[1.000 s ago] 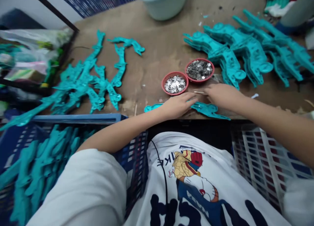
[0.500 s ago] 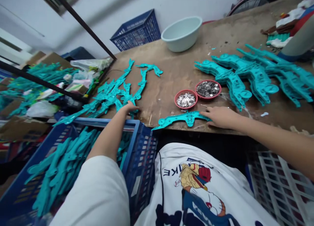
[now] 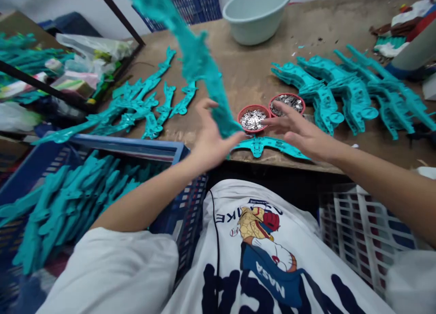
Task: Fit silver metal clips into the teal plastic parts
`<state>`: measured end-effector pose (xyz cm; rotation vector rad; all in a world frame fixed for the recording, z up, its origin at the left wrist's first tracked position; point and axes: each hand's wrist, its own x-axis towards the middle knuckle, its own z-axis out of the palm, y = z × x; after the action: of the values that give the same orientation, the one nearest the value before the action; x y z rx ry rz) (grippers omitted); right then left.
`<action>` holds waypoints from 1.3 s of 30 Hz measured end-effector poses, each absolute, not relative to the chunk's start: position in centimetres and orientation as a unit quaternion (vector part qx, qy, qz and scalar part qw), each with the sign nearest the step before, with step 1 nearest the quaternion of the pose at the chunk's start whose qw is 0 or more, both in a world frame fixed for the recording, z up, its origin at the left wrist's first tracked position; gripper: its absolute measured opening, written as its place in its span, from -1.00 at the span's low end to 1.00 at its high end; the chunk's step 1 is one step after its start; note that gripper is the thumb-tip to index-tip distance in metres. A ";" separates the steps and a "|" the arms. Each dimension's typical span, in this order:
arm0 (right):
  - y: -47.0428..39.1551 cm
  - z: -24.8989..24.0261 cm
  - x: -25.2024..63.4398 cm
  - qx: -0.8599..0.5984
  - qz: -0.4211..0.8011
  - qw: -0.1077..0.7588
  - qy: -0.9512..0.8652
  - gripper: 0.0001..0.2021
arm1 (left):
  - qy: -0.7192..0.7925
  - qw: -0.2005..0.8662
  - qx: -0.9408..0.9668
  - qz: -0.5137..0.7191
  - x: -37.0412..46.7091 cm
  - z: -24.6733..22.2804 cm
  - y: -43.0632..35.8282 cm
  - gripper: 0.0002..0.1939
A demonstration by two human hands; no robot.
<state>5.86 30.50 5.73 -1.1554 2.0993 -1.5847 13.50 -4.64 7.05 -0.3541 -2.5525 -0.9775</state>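
Note:
My left hand [image 3: 213,139] is closed round the lower end of a long teal plastic part [image 3: 200,62]. The part tilts up and away to the left, blurred by motion. My right hand [image 3: 299,130] hovers with fingers spread by two small red baskets. The nearer red basket [image 3: 255,131] holds shiny silver metal pieces [image 3: 252,119]; darker metal pieces fill the farther red basket [image 3: 302,106], partly covered by my fingers. Below my hands, another curved teal piece [image 3: 257,147] lies flat along the table's near edge.
Loose teal parts [image 3: 136,100] lie on the left of the wooden table [image 3: 238,64]; stacked ones [image 3: 316,93] are at right. A blue crate [image 3: 146,143] of teal parts stands at lower left, a white crate [image 3: 361,223] at lower right. Farther back is a pale basin [image 3: 255,21].
My left hand has lifted a teal plastic part from the left pile and brought it toward the middle. My right hand has come off the flat piece, fingers spreading. The view has shifted.

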 end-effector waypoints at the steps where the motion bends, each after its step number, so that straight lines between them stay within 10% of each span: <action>1: 30.1 6.1 6.9 -0.376 -0.580 0.141 0.709 0.02 | -0.898 0.160 -0.164 -0.375 15.2 6.3 -1.4 -0.11; 5: 30.1 8.2 8.9 -0.327 -0.573 0.107 0.743 -0.16 | -0.895 0.017 -0.328 -0.303 19.8 8.2 5.0 -0.04; 11: 33.3 10.9 4.5 -0.402 -0.453 0.186 0.774 -0.31 | -0.961 0.091 -0.260 -0.013 17.0 15.3 2.0 -0.24; 16: 33.7 9.4 2.9 -0.423 -0.315 0.218 0.821 -0.18 | -0.959 -0.171 -0.172 0.149 11.1 14.7 3.5 -0.26; 19: 33.9 7.7 3.1 -0.399 -0.196 0.210 0.871 0.03 | -0.947 -0.229 -0.159 0.162 8.6 13.1 3.5 -0.33; 28: 35.9 1.1 2.6 -0.369 -0.029 0.166 0.914 -0.29 | -0.939 -0.274 -0.184 0.099 6.7 7.1 2.3 -0.38; 39: 33.6 3.9 -5.8 -0.252 -0.093 0.048 0.962 -0.54 | -0.931 -0.290 -0.206 0.078 5.1 7.0 1.9 -0.55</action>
<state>-5.76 33.57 3.90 -0.7684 2.9329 -0.2820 5.12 1.94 7.04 -0.8022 -3.6299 0.3056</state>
